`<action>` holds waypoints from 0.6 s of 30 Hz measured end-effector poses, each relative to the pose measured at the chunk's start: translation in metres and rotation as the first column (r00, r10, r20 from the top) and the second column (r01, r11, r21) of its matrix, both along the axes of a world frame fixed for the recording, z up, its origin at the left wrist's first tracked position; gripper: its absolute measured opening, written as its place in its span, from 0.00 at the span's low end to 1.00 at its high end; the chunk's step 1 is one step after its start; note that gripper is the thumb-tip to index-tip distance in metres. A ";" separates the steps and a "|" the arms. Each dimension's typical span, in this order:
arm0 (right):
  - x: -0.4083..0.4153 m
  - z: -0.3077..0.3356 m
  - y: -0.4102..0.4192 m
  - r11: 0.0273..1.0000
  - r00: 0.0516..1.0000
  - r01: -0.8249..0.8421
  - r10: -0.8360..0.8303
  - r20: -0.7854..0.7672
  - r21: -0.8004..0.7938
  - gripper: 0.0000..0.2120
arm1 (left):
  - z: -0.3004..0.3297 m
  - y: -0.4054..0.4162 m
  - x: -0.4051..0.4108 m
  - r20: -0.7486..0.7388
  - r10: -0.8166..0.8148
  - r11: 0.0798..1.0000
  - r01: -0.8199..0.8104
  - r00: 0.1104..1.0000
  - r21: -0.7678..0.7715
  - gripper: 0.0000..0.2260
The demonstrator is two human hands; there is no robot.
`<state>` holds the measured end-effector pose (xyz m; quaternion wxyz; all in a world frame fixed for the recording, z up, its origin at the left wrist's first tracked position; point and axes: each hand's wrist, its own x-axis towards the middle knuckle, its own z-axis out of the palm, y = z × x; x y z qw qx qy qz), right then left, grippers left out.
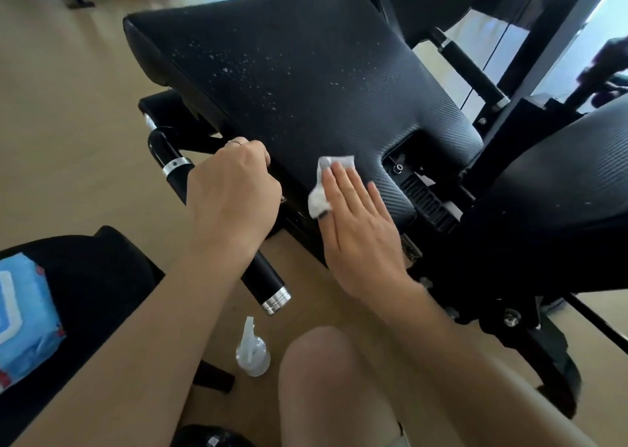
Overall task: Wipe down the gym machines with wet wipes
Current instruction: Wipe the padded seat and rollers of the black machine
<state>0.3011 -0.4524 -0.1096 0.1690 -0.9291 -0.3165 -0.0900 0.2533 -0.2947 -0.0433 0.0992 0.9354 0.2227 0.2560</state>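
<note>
A black padded seat (pixel 292 59) of a gym machine fills the middle of the view, speckled with spray droplets. My right hand (pixel 360 229) lies flat on its near corner and presses a white wet wipe (pixel 323 188) against the pad. My left hand (pixel 234 188) curls over the seat's left edge, above a black handle bar (pixel 261 276) with silver rings. A blue pack of wet wipes (pixel 23 324) rests on a black pad at the lower left.
A clear spray bottle (pixel 252 351) stands on the tan floor by my bare knee (pixel 326 378). A second black pad (pixel 571 181) and the machine's black frame (pixel 530 79) crowd the right. Other equipment stands at the far upper left.
</note>
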 end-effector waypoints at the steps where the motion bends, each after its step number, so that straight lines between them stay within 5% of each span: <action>1: 0.014 0.009 0.012 1.000 0.999 0.003 -0.003 -0.035 0.012 0.26 | 0.000 0.001 0.000 0.003 -0.002 1.000 0.002 1.000 0.003 0.13; 7: 0.039 0.011 0.004 0.986 0.980 0.160 -0.154 -0.130 0.037 0.26 | 0.002 0.001 -0.001 -0.014 0.002 1.000 -0.002 1.000 0.010 0.13; 13: -0.006 -0.015 -0.024 0.793 0.877 0.445 -0.292 -0.380 0.416 0.25 | 0.001 0.001 0.001 -0.011 0.025 1.000 -0.025 1.000 0.001 0.10; 18: 0.024 -0.009 -0.016 0.830 0.903 0.415 -0.326 -0.280 0.373 0.26 | 0.003 0.002 0.000 -0.008 0.000 1.000 0.000 1.000 -0.007 0.11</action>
